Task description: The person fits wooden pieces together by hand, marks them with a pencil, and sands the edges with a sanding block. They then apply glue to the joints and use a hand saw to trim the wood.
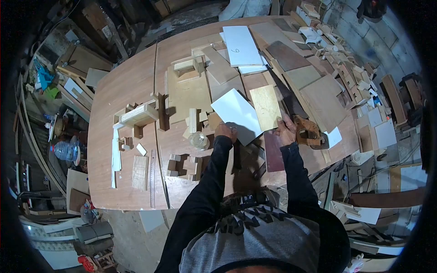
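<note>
The person stood at a broad wooden counter (123, 91) crowded with offcuts, both arms in dark sleeves stretched forward over it. The left hand (226, 132) was curled closed on the near lower edge of a white board (236, 116), which lay tilted across the middle of the counter. The right hand (287, 129) rested against the lower right corner of a yellowish wood panel (266, 108), fingers reaching up along its edge; whether it pinched the panel or only pressed on it could not be told. The panel and the white board lay side by side, touching along one long edge, the panel to the right. Just beside the left hand, to its left, stood a small glass jar (199, 140). Near the right hand, on its far side, sat a brown wooden tool (309, 132), too small to identify further. A dark reddish board (274, 157) lay under the right forearm at the counter's near edge. Farther left were a cluster of small wood blocks (184, 164), a long ruler (153, 179) and an open wooden frame (139, 116). At the far end lay a large white sheet (241, 45) with a mark written on it, and a heap of wood scraps (346, 68) ran down the right side. A water bottle (66, 150) lay below the counter's left edge.
</note>
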`<control>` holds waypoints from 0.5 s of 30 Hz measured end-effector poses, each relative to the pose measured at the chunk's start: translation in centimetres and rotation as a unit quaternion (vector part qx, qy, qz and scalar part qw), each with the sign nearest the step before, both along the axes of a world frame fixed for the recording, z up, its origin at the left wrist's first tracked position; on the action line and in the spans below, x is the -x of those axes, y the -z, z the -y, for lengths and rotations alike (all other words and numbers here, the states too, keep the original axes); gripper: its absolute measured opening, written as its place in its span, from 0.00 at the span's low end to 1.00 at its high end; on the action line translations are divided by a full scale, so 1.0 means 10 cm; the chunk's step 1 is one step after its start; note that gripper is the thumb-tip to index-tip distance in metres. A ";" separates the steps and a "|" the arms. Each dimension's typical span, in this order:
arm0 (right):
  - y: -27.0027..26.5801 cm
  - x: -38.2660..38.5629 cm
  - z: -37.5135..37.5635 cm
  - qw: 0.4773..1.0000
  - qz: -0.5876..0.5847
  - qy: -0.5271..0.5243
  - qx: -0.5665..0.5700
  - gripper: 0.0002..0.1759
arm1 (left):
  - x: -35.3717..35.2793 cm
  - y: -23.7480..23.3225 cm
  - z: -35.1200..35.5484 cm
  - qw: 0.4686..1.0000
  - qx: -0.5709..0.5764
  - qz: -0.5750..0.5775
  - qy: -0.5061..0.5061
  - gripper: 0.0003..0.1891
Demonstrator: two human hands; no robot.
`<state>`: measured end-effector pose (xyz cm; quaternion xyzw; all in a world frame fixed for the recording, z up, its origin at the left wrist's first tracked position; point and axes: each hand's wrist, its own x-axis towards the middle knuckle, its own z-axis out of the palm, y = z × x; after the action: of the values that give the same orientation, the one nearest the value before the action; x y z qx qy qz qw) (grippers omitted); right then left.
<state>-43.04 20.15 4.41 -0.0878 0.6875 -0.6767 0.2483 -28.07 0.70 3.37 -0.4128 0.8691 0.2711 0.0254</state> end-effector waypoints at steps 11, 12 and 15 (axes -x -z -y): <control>0.13 -0.71 0.05 0.967 -0.234 -0.094 0.041 0.23 | -0.46 -0.74 -0.52 0.774 -0.260 -0.577 -0.010 0.31; 0.10 -0.78 0.06 0.964 -0.248 -0.089 0.016 0.24 | -0.49 -0.73 -0.52 0.740 -0.278 -0.610 -0.056 0.30; 0.03 -0.95 0.06 0.959 -0.266 -0.092 0.042 0.24 | -0.70 -1.04 -0.60 0.785 -0.173 -0.594 -0.044 0.30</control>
<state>-33.52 19.52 4.15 -0.3376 0.6885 -0.6317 0.1138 -21.07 6.69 13.72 -0.1968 0.6319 0.6091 -0.4370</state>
